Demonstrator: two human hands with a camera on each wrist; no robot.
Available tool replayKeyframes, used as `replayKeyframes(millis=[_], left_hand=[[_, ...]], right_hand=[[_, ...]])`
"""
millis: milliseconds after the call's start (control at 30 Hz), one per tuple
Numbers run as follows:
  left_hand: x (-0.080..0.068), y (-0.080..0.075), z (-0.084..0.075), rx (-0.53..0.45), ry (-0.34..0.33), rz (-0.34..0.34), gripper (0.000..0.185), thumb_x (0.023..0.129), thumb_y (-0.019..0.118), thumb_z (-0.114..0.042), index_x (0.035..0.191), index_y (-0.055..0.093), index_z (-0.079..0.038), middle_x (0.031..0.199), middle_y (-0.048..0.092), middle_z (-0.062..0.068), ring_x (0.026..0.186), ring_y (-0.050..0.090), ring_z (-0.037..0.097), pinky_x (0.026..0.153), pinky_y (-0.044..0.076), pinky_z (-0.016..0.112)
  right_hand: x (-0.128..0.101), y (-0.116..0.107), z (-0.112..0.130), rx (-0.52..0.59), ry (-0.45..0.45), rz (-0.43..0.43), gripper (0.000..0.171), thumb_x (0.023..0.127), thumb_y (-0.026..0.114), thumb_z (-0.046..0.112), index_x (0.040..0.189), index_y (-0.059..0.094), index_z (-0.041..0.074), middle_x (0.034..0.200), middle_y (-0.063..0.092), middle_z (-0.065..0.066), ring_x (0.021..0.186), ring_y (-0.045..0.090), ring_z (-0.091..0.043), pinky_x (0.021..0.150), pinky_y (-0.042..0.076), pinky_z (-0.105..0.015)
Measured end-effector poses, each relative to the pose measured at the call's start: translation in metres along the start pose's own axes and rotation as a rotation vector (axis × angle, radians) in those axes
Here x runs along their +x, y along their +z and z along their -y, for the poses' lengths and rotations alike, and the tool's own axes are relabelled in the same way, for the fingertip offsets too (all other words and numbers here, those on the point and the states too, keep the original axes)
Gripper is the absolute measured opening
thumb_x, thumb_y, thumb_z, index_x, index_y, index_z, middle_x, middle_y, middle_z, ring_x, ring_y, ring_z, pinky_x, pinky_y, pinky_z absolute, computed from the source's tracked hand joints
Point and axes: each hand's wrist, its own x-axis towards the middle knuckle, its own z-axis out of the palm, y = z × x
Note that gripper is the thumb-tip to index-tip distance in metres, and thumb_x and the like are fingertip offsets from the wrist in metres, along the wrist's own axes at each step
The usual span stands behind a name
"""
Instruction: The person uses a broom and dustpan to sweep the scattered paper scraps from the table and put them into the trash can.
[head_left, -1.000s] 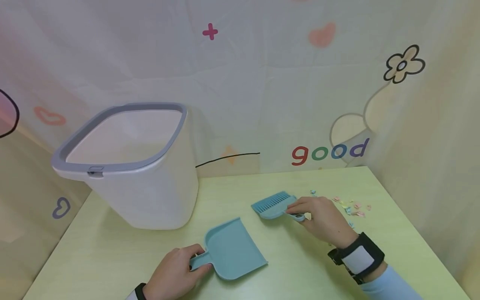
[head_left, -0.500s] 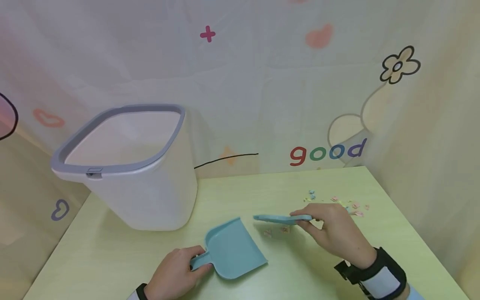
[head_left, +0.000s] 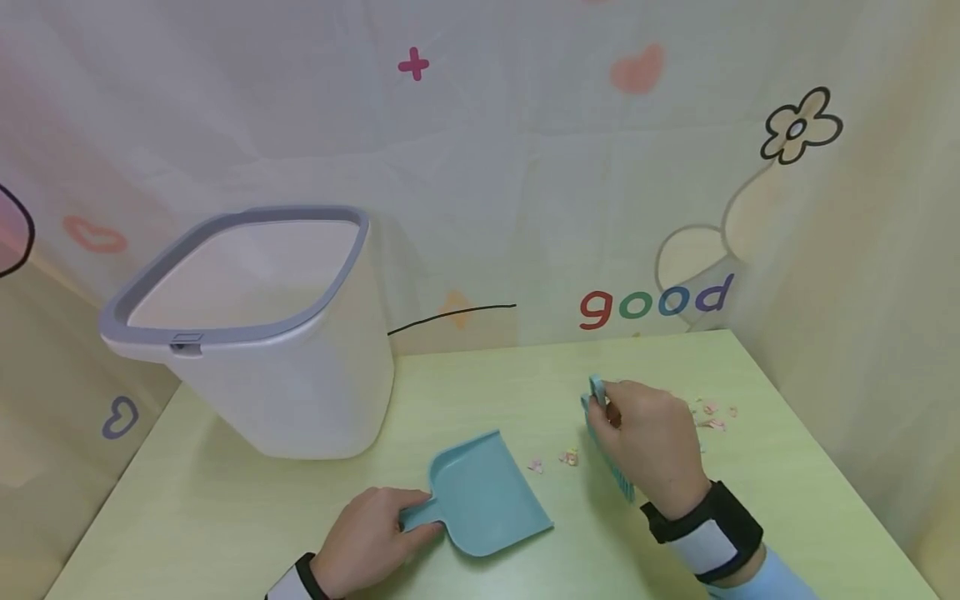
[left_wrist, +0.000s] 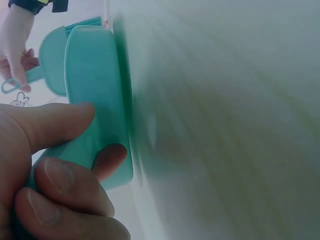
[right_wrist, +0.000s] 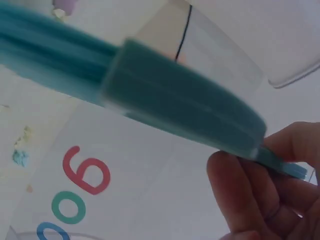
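A teal dustpan (head_left: 486, 500) lies flat on the pale green table (head_left: 225, 500), its mouth facing right. My left hand (head_left: 371, 537) grips its handle (head_left: 420, 514); the left wrist view shows my fingers (left_wrist: 60, 185) curled round the dustpan (left_wrist: 92, 100). My right hand (head_left: 648, 437) holds a small teal brush (head_left: 609, 454) by its handle, bristles down on the table right of the dustpan. The brush (right_wrist: 165, 105) fills the right wrist view. A few paper scraps (head_left: 558, 460) lie between brush and dustpan. More scraps (head_left: 712, 412) lie to the right of my hand.
A large white bin (head_left: 262, 333) with a grey rim stands at the table's back left. A printed curtain (head_left: 525, 167) with the word "good" hangs close behind and to the right. The table's right edge runs near the scraps.
The right hand turned the brush from flat to bristles down and drew it back to the right. The left hand slid the dustpan a little to the right. A few scraps now lie mid-table.
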Motion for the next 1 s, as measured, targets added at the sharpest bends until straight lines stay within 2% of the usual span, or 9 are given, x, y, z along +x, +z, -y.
replayKeyframes(millis=[167,300,367,467,533,633,700,800,1000], left_hand=[[0.004,0.004,-0.004,-0.012,0.013,0.009,0.010,0.090,0.079,-0.039,0.086,0.074,-0.030,0.062,0.037,-0.019,0.056,0.032,-0.006,0.052,0.025,0.017],[0.004,0.004,-0.007,-0.018,0.010,0.008,0.016,0.089,0.080,-0.037,0.100,0.081,-0.025,0.065,0.052,-0.020,0.056,0.036,-0.007,0.051,0.029,0.017],[0.004,0.004,-0.008,-0.011,0.011,0.008,0.020,0.089,0.080,-0.037,0.103,0.081,-0.024,0.070,0.061,-0.018,0.057,0.039,-0.007,0.052,0.031,0.018],[0.004,0.004,-0.009,-0.003,0.009,0.011,0.020,0.089,0.080,-0.037,0.103,0.081,-0.024,0.066,0.059,-0.016,0.056,0.037,-0.006,0.051,0.028,0.018],[0.004,0.004,-0.008,0.001,0.011,0.009,0.024,0.089,0.080,-0.037,0.107,0.082,-0.022,0.076,0.070,-0.012,0.058,0.040,-0.007,0.051,0.030,0.018],[0.005,0.005,-0.009,-0.001,-0.002,0.022,0.025,0.089,0.080,-0.038,0.107,0.081,-0.021,0.075,0.071,-0.009,0.058,0.039,-0.006,0.050,0.026,0.019],[0.005,0.005,-0.008,-0.005,-0.003,0.024,0.028,0.089,0.080,-0.038,0.110,0.081,-0.020,0.088,0.077,-0.007,0.060,0.041,-0.006,0.050,0.027,0.020],[0.006,0.005,-0.008,-0.006,-0.015,0.039,0.023,0.089,0.079,-0.039,0.105,0.081,-0.022,0.071,0.065,-0.013,0.057,0.037,-0.005,0.050,0.023,0.021],[0.006,0.005,-0.008,-0.010,-0.017,0.045,0.024,0.089,0.079,-0.040,0.106,0.081,-0.022,0.078,0.068,-0.015,0.059,0.040,-0.005,0.050,0.024,0.021]], right_hand=[[-0.008,0.011,0.011,0.033,-0.043,0.013,0.012,0.080,0.083,0.006,0.076,0.072,0.006,0.058,0.056,0.002,0.051,0.042,-0.003,0.048,0.033,-0.019],[-0.012,0.014,0.024,0.135,-0.064,0.017,0.009,0.079,0.083,0.005,0.080,0.075,0.007,0.062,0.062,0.004,0.053,0.052,-0.002,0.050,0.042,-0.015],[-0.013,0.012,0.028,0.232,-0.047,0.023,0.009,0.080,0.083,0.003,0.085,0.077,0.008,0.067,0.067,0.005,0.056,0.058,0.000,0.053,0.046,-0.015],[-0.010,0.004,0.028,0.356,0.006,0.024,0.012,0.082,0.081,0.001,0.091,0.079,0.008,0.072,0.072,0.006,0.059,0.059,0.003,0.054,0.047,-0.016],[-0.007,-0.004,0.025,0.384,0.036,0.013,0.014,0.083,0.081,0.000,0.095,0.080,0.007,0.075,0.074,0.005,0.060,0.058,0.003,0.053,0.047,-0.017],[-0.002,-0.017,0.016,0.314,0.046,-0.004,0.011,0.083,0.081,0.002,0.093,0.078,0.005,0.075,0.075,0.001,0.058,0.062,-0.001,0.052,0.049,-0.019],[0.002,-0.027,0.009,0.235,0.037,-0.003,0.009,0.082,0.081,0.003,0.089,0.076,0.005,0.075,0.075,-0.002,0.058,0.066,-0.006,0.051,0.050,-0.021],[0.007,-0.042,-0.001,0.105,0.033,0.035,0.008,0.082,0.079,0.005,0.081,0.071,0.006,0.070,0.074,-0.004,0.055,0.067,-0.011,0.049,0.048,-0.023],[0.010,-0.072,-0.018,-0.136,0.076,0.207,0.035,0.082,0.073,0.006,0.062,0.045,0.014,0.054,0.035,0.006,0.048,0.034,-0.010,0.047,0.022,-0.026]])
